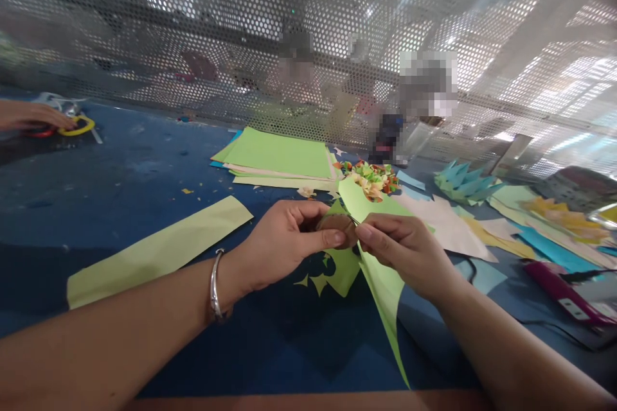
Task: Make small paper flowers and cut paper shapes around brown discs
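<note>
Disc (330,223), brown and round, sits in the left fingers (321,242), closed on it with the thumb in front, while the right fingers (378,237) pinch together at its right edge, perhaps on something thin and dark, too small to make out. Work looks partway along: just below the fingers a green scrap (344,271) already has curved bites out of it, and beyond them a mixed-colour bunch (371,178) seems put together. Apparently left uncut are the stack (284,153) beyond the left fingers and the strip (159,253) to their left.
</note>
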`<state>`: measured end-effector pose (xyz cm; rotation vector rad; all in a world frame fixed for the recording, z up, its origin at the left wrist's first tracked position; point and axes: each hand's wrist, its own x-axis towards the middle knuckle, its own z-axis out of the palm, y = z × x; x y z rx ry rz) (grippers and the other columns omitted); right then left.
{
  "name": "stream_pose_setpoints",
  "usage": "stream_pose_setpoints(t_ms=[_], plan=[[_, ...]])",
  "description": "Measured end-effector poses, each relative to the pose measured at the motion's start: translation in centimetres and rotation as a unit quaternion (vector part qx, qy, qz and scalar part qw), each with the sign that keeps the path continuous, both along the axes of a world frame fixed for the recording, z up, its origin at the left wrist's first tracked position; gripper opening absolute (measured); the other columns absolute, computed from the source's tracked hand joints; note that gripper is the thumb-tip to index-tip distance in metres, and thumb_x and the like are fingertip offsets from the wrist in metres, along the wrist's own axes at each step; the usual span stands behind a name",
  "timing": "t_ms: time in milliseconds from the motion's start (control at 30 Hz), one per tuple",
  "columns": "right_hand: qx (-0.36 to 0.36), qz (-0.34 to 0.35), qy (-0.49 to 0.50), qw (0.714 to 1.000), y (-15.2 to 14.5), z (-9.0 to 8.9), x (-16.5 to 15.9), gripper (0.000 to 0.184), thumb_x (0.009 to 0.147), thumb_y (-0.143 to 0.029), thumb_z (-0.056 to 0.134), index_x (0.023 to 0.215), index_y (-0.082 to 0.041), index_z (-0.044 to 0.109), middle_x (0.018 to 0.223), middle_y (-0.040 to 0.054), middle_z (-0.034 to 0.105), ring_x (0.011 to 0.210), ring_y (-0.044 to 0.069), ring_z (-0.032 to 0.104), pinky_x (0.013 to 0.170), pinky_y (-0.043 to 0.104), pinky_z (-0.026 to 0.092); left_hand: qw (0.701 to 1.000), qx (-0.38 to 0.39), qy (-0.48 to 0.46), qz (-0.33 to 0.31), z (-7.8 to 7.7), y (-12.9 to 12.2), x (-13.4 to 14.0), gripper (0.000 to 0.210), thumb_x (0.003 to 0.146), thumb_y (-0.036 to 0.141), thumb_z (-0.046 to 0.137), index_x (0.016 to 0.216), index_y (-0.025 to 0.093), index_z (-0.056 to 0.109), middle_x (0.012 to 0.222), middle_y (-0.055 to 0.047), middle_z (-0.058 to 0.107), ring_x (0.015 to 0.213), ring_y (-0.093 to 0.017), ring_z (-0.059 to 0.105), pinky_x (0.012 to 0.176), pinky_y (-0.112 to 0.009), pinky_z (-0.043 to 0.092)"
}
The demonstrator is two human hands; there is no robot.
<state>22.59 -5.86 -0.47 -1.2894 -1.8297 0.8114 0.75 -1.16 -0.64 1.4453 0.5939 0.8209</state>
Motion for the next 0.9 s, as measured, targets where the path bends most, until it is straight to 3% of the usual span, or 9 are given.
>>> stream_pose_setpoints(t_ms=[533, 900], plan=[[0.015, -0.002, 0.004, 1.000, 0.07, -0.27, 0.28, 0.047, 0.099, -0.056, 0.060, 0.069, -0.019, 0.059, 0.054, -0.0075, 0.030, 0.048, 0.008, 0.025, 0.046, 0.028, 0.019, 0.999, 0.024, -0.015, -0.019, -0.15, 0.07, 0.10, 0.012, 0.085, 0.026, 0.079, 0.090, 0.016, 0.076, 0.079, 0.001, 0.066, 0.072, -0.010, 0.054, 0.067, -0.023, 0.040], [0.053, -0.006, -0.023, 0.998, 0.18, -0.06, 0.07, 0.048, 0.099, -0.053, 0.060, 0.067, -0.018, 0.057, 0.057, -0.0058, 0.036, 0.052, 0.009, 0.031, 0.048, 0.027, 0.023, 0.999, 0.034, 0.018, -0.010, -0.26, 0.13, 0.05, 0.020, 0.083, 0.031, 0.080, 0.093, 0.015, 0.076, 0.081, 0.000, 0.066, 0.070, -0.010, 0.052, 0.062, -0.023, 0.037]])
